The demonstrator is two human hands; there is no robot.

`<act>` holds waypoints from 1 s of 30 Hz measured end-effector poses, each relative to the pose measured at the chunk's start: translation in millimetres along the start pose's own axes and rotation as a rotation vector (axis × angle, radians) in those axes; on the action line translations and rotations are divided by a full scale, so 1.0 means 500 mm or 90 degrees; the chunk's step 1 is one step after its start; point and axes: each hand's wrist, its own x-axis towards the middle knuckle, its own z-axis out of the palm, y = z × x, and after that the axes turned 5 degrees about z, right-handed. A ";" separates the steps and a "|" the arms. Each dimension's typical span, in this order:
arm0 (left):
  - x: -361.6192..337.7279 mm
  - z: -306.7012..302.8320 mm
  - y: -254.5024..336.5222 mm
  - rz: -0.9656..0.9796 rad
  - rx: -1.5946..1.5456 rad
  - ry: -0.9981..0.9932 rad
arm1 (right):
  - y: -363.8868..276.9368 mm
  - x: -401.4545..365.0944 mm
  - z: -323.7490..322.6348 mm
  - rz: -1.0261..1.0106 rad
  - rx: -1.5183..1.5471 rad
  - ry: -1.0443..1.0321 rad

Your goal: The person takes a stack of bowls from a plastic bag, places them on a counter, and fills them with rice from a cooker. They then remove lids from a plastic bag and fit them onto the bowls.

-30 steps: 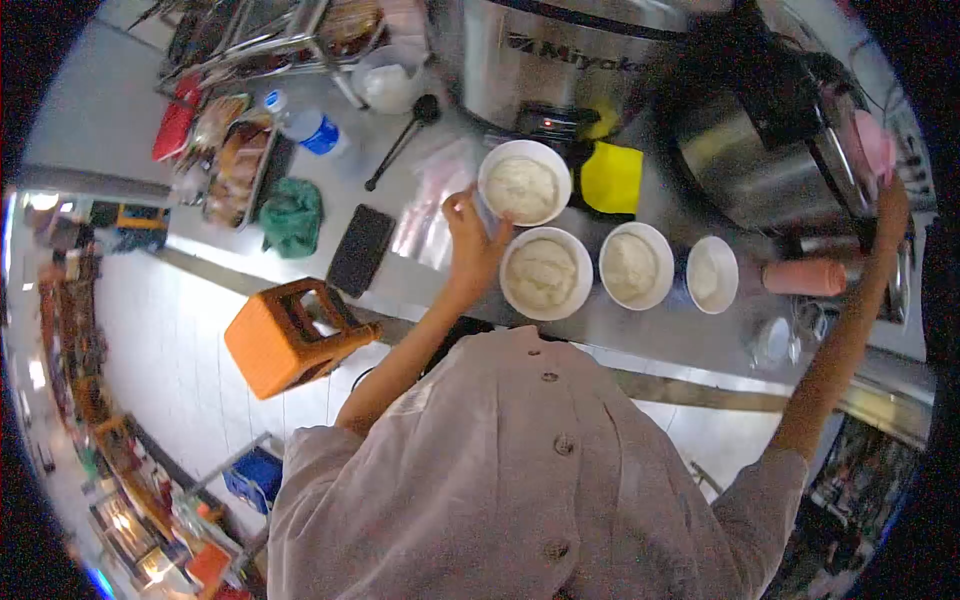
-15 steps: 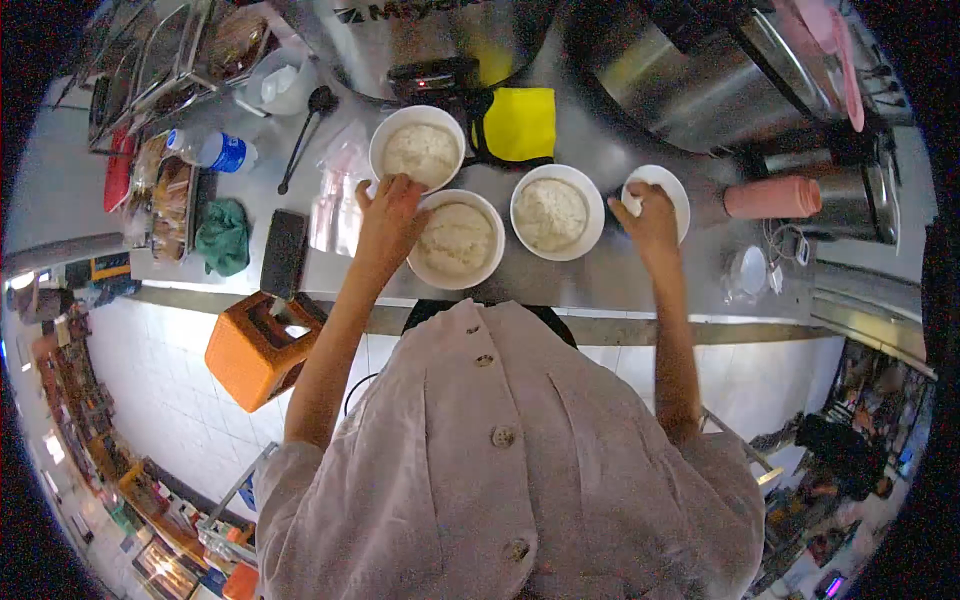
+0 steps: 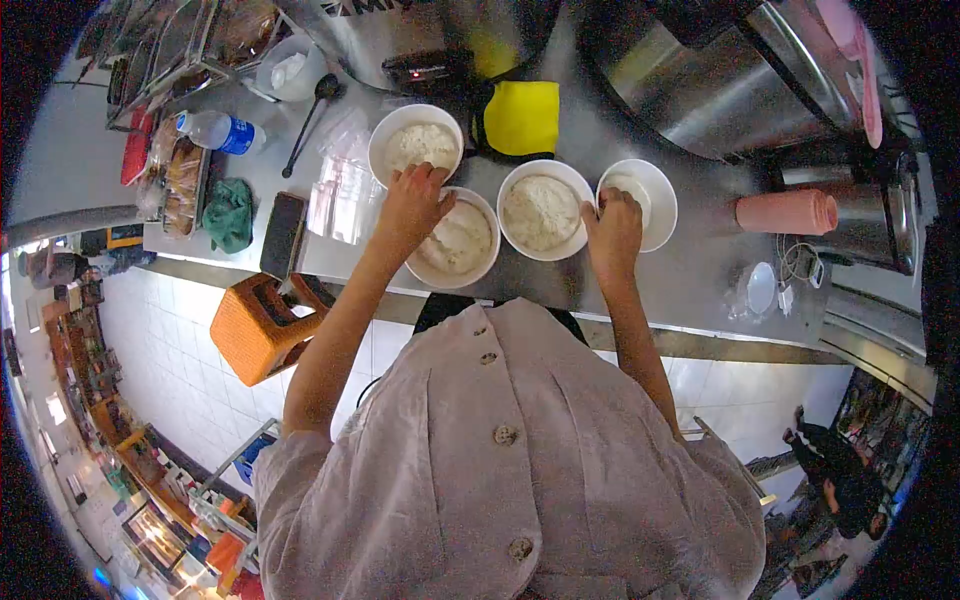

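Observation:
Several white bowls stand together on the steel counter. My left hand (image 3: 410, 208) curls over the near rim of the upper left bowl of rice (image 3: 376, 150), its thumb side by the lower left bowl of rice (image 3: 462, 240). The hand covers part of both rims. To the right, the middle bowl of rice (image 3: 543, 210) sits close against the lower left one. My right hand (image 3: 615, 238) grips the near left rim of the rightmost bowl (image 3: 660, 205), fingers over the inside and thumb toward the middle bowl. White contents show low inside that bowl, partly hidden by my fingers.
Large steel cookers (image 3: 700, 90) stand at the back beside a yellow cloth (image 3: 522, 118). On the left are a black spoon (image 3: 308, 125), a phone (image 3: 284, 232), a green cloth (image 3: 229, 215) and a water bottle (image 3: 220, 132). A pink cylinder (image 3: 785, 213) lies right. An orange stool (image 3: 262, 325) stands below.
My right hand has moved left with the rightmost bowl, which now sits beside the middle bowl. The middle bowl has shifted slightly left. My left hand has moved slightly right along the rims.

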 end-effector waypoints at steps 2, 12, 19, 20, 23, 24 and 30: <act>0.004 0.001 -0.009 0.035 0.012 -0.001 | 0.004 0.004 0.003 0.007 0.009 -0.018; -0.041 -0.008 -0.023 0.063 0.000 -0.065 | 0.044 0.017 -0.038 -0.061 0.022 0.021; -0.057 -0.063 -0.002 0.059 -0.045 -0.131 | 0.031 0.005 -0.091 -0.100 -0.046 -0.058; -0.065 -0.064 -0.002 0.034 -0.049 -0.154 | 0.035 0.002 -0.093 -0.119 -0.033 -0.047; -0.110 -0.068 -0.031 0.085 -0.102 -0.050 | 0.029 -0.017 -0.081 -0.142 0.024 -0.058; -0.135 -0.075 -0.045 0.022 -0.155 -0.048 | 0.028 -0.030 -0.074 -0.118 0.035 -0.047; -0.260 -0.175 -0.122 -0.107 -0.188 -0.087 | -0.097 -0.136 0.010 -0.056 -0.092 0.076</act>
